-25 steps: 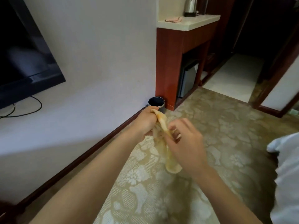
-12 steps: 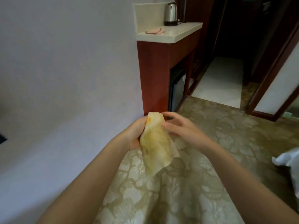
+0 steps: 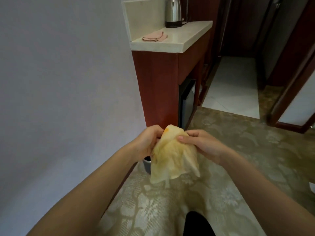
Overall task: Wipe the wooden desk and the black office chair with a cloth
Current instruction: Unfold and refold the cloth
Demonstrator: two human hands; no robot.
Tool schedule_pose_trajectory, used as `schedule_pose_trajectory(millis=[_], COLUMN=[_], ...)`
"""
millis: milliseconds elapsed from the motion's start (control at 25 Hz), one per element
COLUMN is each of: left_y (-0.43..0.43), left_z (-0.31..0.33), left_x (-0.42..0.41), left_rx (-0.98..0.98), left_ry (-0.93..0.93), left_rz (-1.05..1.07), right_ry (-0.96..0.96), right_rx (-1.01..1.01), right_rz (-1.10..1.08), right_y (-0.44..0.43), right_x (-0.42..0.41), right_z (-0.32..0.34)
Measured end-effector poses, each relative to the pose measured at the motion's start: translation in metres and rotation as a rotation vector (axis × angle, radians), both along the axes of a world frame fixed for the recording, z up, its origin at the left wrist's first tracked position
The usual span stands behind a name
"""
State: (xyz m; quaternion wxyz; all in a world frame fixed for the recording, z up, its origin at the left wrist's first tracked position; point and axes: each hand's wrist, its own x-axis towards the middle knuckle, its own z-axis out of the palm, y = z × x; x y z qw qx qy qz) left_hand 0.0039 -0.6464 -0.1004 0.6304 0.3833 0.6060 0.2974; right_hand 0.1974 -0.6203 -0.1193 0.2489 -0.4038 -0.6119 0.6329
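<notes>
The yellow cloth (image 3: 172, 159) had spread wider than a moment earlier, hanging mid-air over the patterned carpet (image 3: 252, 160), with the left hand (image 3: 146, 142) gripping its top left edge in curled fingers and the right hand (image 3: 199, 143) pinching its top right edge.

Bare forearms (image 3: 95, 181), black clothing (image 3: 196, 225) (bottom edge)

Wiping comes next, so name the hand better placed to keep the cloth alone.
Probably the left hand: its fingers wrap the bunched top of the yellow cloth, while the right hand only pinches one edge.
</notes>
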Motion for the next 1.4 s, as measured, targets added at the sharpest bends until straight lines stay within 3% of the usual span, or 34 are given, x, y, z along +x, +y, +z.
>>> schedule_pose_trajectory(millis=[200, 440, 600, 720, 920, 1120, 1240, 1320, 1400], left_y=[0.148, 0.294, 0.379, 0.443, 0.55, 0.653, 0.691, 0.704, 0.709], left_z=[0.015, 0.045, 0.082, 0.11, 0.157, 0.157, 0.142, 0.133, 0.125], left_x=[-0.01, -0.045, -0.083, -0.105, -0.101, -0.052, -0.033, -0.029, -0.028], left_rx=[0.13, 0.3, 0.357, 0.429, 0.497, 0.384, 0.399, 0.483, 0.595], left_ry=[0.086, 0.124, 0.082, 0.021, -0.142, -0.117, -0.127, 0.067, 0.467], left_rz=[-0.112, 0.097, 0.193, 0.182, -0.017, 0.094, 0.31, 0.376, 0.354], right_ry=[0.053, -0.112, -0.101, 0.021, 0.143, 0.195, 0.239, 0.138, -0.192], right_rx=[0.016, 0.148, 0.223, 0.215, 0.153, 0.051, -0.009, 0.092, 0.498], right_rz=[-0.031, 0.161, 0.188, 0.115, -0.032, -0.301, -0.308, -0.242, -0.142], right_y=[0.164, 0.337, 0.423, 0.486, 0.574, 0.651, 0.687, 0.701, 0.715], right_x=[0.003, -0.035, -0.079, -0.097, -0.08, -0.061, -0.06, -0.061, -0.053], right_z=[0.035, 0.092, 0.117, 0.137, 0.17, 0.159, 0.142, 0.13, 0.119])
